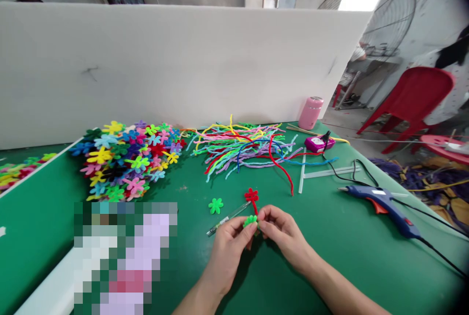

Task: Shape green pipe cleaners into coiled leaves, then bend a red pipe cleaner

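Head view. Left hand [226,249]: thumb and fingers clamped on a green flower [250,220] of fuzzy stem, held above the near middle of the green table [322,261]. Right hand [284,234]: thumb and forefinger bunched at the flower's right edge; cannot tell whether they pinch it or a stem.

Just beyond the hands: 1 red flower [251,195] with a red stem running down to the fingertips. Left of it, 1 loose green bloom [216,206] lies flat; a clear pen [229,218] slants between bloom and left hand.

Far left: heap of multicoloured flowers [128,158]. Far middle: loose pile of fuzzy stems [242,148]. Far right: pink canister [310,113], magenta box [319,144] near it. Right: 2 translucent sticks [302,173], and a blue glue gun [384,203] lying on its side, nozzle pointing left.
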The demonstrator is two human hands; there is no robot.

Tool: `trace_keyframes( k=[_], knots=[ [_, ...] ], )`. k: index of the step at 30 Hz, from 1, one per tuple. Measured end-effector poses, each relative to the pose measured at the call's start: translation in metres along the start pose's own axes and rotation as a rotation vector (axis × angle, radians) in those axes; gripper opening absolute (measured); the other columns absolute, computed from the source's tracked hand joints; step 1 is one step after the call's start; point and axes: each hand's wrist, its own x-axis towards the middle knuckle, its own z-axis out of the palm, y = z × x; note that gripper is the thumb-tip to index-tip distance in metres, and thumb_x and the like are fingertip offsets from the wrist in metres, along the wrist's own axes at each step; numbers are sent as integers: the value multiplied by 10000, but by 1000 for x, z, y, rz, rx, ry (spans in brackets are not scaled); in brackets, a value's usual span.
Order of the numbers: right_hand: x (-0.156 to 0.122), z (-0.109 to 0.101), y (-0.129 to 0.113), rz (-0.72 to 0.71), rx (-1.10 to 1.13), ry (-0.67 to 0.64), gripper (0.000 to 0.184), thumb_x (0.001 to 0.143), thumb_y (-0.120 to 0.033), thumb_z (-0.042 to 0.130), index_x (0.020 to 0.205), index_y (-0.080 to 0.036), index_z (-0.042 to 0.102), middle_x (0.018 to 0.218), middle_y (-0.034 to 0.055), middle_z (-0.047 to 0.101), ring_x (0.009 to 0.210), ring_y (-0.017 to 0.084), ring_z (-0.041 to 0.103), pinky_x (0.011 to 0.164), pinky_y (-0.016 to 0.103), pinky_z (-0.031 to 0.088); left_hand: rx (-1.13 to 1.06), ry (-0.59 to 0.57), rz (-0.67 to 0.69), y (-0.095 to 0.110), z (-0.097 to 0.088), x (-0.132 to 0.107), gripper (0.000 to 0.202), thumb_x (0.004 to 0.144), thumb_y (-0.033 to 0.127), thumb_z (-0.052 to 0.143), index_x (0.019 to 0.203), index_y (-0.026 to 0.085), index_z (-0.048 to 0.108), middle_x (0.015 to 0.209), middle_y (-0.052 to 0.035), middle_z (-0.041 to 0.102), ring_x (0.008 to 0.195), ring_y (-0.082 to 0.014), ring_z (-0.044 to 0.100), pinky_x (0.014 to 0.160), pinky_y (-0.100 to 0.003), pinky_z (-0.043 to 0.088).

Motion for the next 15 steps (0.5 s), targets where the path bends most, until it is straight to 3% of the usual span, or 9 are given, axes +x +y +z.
trace_keyframes(
  k=[8, 15],
  knots=[
    [-1, -1, 3, -54, -127, 2, 192, 784, -337, 552, 714, -167, 497, 590, -45, 405, 540, 88, 362, 517, 217, 297, 105, 12, 22, 3, 0, 0, 192, 732, 313, 615, 785, 138, 673, 577, 31, 482, 546, -94, 378, 506, -197, 319],
    [1, -1, 1, 7, 11, 9, 228, 741, -372, 608, 757, -169, 504, 639, -35, 451, 561, 86, 416, 539, 217, 355, 403, 34, 226, 9, 0, -3, 147, 773, 275, 563, 771, 161, 658, 704, -4, 568, 673, -138, 498, 615, -215, 396]
  ],
)
